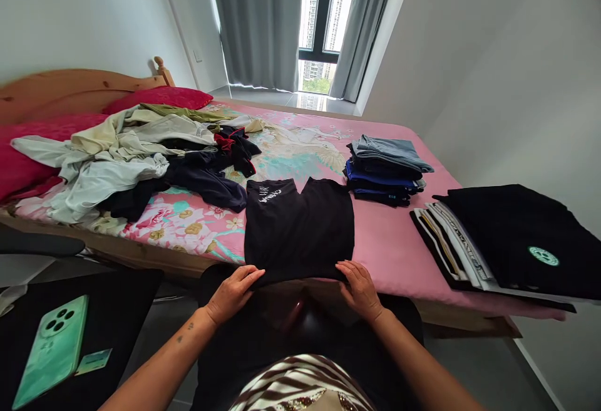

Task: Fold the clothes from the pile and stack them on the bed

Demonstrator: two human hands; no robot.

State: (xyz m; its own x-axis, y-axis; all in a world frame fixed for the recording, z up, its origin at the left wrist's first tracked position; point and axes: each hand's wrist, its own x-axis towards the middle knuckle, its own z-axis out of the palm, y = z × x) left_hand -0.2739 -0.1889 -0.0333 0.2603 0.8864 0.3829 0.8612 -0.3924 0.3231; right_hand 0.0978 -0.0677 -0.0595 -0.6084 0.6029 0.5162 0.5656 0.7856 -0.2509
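A pair of black shorts [300, 229] lies spread on the near edge of the bed, legs pointing away and white lettering on the left leg. My left hand [236, 289] pinches the near left corner of the waistband between thumb and fingers. At the near right corner, my right hand [359, 289] grips the same edge, its fingers on top and the thumb underneath. Between both hands the waistband is stretched fairly straight along the mattress edge.
Left on the bed is a loose heap of clothes [122, 160] beside red pillows [159, 96]. To the right stand a stack of folded jeans and shorts [387, 170] and a stack of folded shirts [521, 235]. A phone [54, 348] and a card [94, 361] lie on a black surface at lower left.
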